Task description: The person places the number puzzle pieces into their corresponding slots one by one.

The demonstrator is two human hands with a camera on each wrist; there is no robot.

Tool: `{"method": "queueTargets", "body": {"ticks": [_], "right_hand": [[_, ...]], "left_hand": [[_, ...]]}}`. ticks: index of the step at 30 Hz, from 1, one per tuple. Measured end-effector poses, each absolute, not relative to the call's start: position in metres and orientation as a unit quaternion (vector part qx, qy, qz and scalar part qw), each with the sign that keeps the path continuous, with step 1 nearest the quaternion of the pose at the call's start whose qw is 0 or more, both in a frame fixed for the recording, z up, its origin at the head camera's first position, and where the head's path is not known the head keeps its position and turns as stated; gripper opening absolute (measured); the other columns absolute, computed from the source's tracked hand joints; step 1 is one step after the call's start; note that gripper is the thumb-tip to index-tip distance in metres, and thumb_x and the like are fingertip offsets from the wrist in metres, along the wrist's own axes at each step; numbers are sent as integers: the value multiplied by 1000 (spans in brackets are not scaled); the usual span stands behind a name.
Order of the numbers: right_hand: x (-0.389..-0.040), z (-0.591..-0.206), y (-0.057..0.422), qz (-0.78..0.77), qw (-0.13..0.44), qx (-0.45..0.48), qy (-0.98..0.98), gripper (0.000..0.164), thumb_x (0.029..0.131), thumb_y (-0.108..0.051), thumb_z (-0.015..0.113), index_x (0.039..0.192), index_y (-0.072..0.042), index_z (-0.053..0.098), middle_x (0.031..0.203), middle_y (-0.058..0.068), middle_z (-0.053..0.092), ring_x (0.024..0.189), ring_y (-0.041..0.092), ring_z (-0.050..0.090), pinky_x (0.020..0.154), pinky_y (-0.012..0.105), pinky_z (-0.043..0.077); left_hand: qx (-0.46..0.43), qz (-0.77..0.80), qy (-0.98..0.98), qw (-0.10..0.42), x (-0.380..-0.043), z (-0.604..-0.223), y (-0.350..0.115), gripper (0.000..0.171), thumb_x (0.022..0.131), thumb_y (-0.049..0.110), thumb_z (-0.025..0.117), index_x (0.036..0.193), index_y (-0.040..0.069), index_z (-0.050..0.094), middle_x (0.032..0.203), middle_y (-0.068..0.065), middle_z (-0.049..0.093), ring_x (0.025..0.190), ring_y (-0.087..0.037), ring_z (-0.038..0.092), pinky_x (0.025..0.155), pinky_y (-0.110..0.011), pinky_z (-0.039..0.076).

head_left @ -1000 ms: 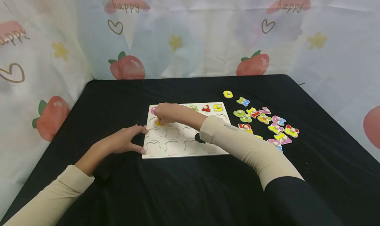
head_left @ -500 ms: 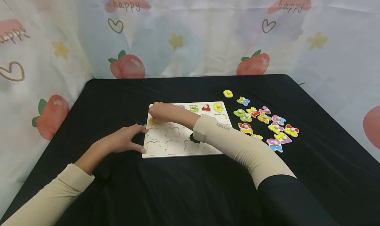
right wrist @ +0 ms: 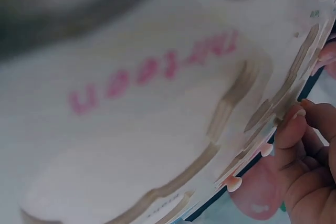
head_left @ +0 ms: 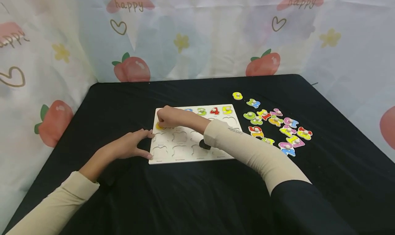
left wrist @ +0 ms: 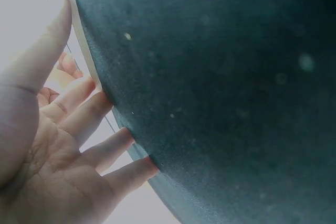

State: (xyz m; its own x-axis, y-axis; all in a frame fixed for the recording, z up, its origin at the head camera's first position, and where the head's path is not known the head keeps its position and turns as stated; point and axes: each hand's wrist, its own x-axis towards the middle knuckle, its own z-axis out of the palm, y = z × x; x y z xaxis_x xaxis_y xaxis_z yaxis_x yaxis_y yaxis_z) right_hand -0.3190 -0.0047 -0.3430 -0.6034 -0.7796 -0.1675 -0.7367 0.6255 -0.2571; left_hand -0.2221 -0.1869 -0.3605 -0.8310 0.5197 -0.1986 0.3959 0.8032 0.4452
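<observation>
- Grip of the right hand (head_left: 168, 118): fingers curled, thumb and fingertip nearly together, pinching the yellow piece (head_left: 159, 126); the exact contact is hidden.
- The yellow piece is at the left end of the board's second row; whether it is fully seated cannot be told.
- The left hand (head_left: 131, 146) has its fingers extended, fingertips and thumb touching the left edge of the board (head_left: 189, 152).
- Pink lettering (right wrist: 152, 72) on the board reads "Thirteen", upside down in the right wrist view; captions under other slots are mostly too small to read.
- Along the top row sit a green 3 (head_left: 201, 111), a red 4 (head_left: 214, 111) and a yellow 5 (head_left: 227, 110), beside a partly covered blue piece (head_left: 189, 110).
- Dark print on the right beige sleeve (head_left: 247, 142) is too blurred to read.
- Loose number pieces (head_left: 275, 121) with knobs lie right of the board on the black-covered worktop (head_left: 185, 197), some touching.
- Behind, the backdrop (head_left: 216, 53) repeats "happy" on pink patches, among hearts, yellow flowers and red fruit.
</observation>
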Motion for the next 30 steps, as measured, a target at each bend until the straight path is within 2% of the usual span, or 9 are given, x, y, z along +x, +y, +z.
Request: {"method": "queueTargets", "body": {"ticks": [10, 16, 20, 26, 30], "right_hand": [[-317, -341, -7, -74, 145, -400, 902, 41, 95, -14, 56, 55, -12, 45, 45, -2, 43, 41, 9, 45, 48, 19, 34], [-314, -339, -9, -51, 161, -376, 911, 29, 96, -17, 56, 68, -9, 55, 53, -1, 48, 46, 9, 51, 50, 19, 39], [-316, -336, -3, -51, 150, -387, 908, 22, 95, -13, 56, 74, -8, 57, 58, -2, 45, 49, 9, 43, 52, 18, 35], [-320, -334, 6, -53, 133, -394, 908, 28, 92, -10, 59, 64, -8, 56, 53, -2, 42, 48, 9, 38, 50, 20, 30], [-321, -338, 5, -57, 123, -418, 898, 37, 91, -9, 59, 56, -12, 47, 49, -3, 33, 46, 9, 30, 49, 20, 25]], "left_hand": [[237, 194, 938, 162, -220, -357, -185, 80, 75, 42, 77, 135, 0, 46, 143, -22, 37, 134, -42, 24, 103, -58, 24], [237, 194, 938, 160, -219, -357, -185, 80, 74, 42, 77, 135, 0, 46, 144, -23, 37, 134, -43, 25, 102, -58, 25], [234, 189, 940, 162, -219, -357, -184, 81, 74, 43, 76, 135, 1, 46, 144, -22, 36, 134, -43, 25, 102, -58, 25], [232, 192, 939, 168, -220, -358, -184, 82, 73, 43, 77, 136, 1, 46, 145, -22, 36, 134, -42, 26, 103, -57, 25], [231, 195, 938, 167, -221, -359, -184, 81, 74, 41, 78, 136, 1, 45, 145, -21, 35, 133, -41, 27, 103, -56, 25]]}}
